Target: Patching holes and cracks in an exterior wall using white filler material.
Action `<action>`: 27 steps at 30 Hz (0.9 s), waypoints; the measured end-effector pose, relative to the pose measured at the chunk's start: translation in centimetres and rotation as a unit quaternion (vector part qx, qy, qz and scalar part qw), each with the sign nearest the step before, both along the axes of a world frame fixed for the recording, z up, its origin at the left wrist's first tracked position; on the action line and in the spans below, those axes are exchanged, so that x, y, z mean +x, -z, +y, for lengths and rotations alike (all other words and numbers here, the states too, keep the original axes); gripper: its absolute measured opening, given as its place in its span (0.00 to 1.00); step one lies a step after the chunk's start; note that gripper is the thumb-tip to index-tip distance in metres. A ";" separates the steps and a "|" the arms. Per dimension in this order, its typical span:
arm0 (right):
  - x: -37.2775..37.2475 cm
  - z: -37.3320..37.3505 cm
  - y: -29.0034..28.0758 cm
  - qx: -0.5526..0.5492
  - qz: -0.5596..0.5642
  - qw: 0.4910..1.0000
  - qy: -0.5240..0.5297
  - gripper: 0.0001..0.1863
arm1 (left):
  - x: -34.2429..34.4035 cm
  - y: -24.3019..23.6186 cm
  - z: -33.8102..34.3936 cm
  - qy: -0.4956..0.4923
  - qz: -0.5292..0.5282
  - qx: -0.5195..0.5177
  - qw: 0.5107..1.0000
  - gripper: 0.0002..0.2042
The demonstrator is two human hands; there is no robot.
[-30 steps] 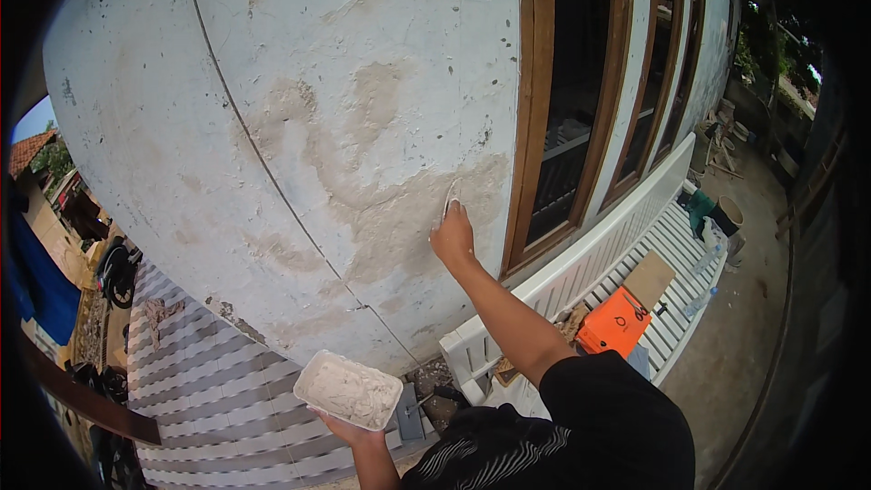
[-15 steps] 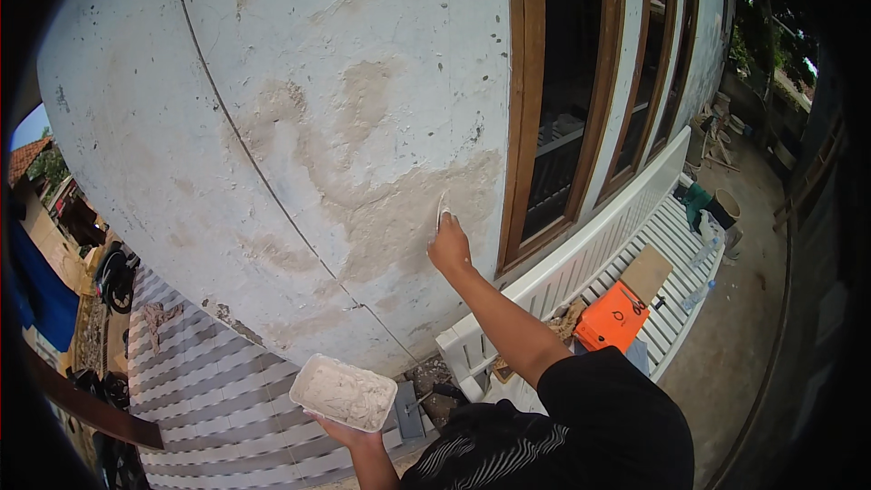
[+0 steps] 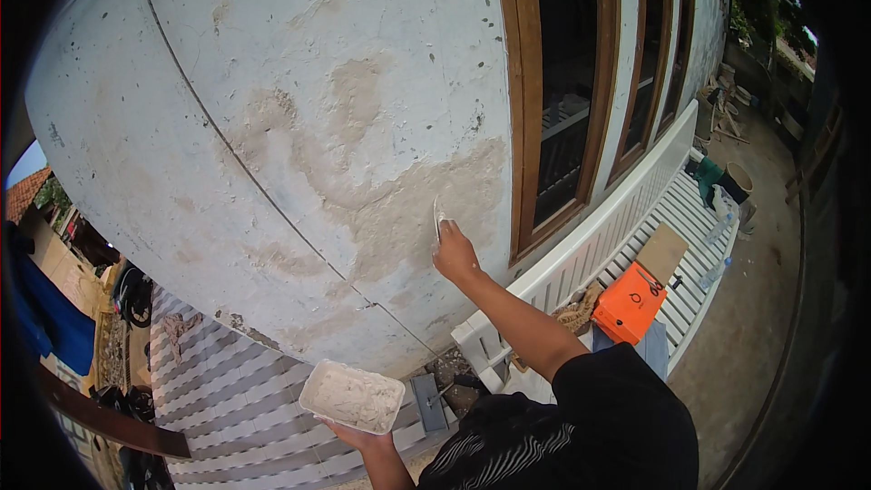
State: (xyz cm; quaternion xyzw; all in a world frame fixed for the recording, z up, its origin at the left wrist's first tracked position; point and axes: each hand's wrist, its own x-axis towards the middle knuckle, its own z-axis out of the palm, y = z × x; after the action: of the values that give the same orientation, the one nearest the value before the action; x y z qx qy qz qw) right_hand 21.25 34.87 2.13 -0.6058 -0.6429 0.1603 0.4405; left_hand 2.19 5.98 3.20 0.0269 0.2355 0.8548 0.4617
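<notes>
My right hand (image 3: 456,256) is closed around a small putty knife (image 3: 439,214), its thin blade against the wall. Around the blade spreads a rough beige patch (image 3: 390,218) on the pale, flaking wall (image 3: 408,63). Low on the left, my left hand (image 3: 365,441) supports a white rectangular tub (image 3: 347,422) from beneath, fingers mostly hidden under it. Thick off-white putty (image 3: 354,394) fills the tub, its surface uneven. A flat grey trowel (image 3: 428,402) lies just right of the tub, near the foot of the wall.
A dark cable (image 3: 227,145) runs diagonally down the wall. Right of the patch stands a brown wooden window frame (image 3: 524,109). Below it, a white slatted bench (image 3: 581,240) carries an orange box (image 3: 629,302), a brown board (image 3: 662,252) and plastic bottles. Striped tiles (image 3: 227,399) cover the floor at left.
The view has shifted slightly. My right hand with the putty knife has slid a little down and left over the beige patch. My left hand still holds the tub.
</notes>
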 end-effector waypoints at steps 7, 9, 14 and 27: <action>3.3 -1.8 1.0 0.012 -0.018 0.997 -0.070 0.18 | -0.3 -0.1 0.2 0.000 0.007 -0.017 1.000 0.29; 6.5 0.4 -0.2 0.030 0.003 0.999 0.045 0.19 | -0.2 -0.5 -0.4 -0.005 0.011 -0.021 1.000 0.29; 3.4 3.1 -2.4 0.028 0.006 0.997 0.072 0.19 | -0.1 -0.3 -0.3 -0.026 -0.005 -0.027 0.999 0.29; 6.8 1.4 -3.7 0.064 -0.015 0.992 0.108 0.15 | -0.9 0.3 -0.9 0.002 -0.011 -0.012 1.000 0.30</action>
State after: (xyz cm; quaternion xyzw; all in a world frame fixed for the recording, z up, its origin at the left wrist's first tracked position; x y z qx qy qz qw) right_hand 28.04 36.31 5.86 -0.6449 -0.5889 0.0613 0.4832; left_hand 1.26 5.11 2.85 0.0123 0.2409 0.8513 0.4659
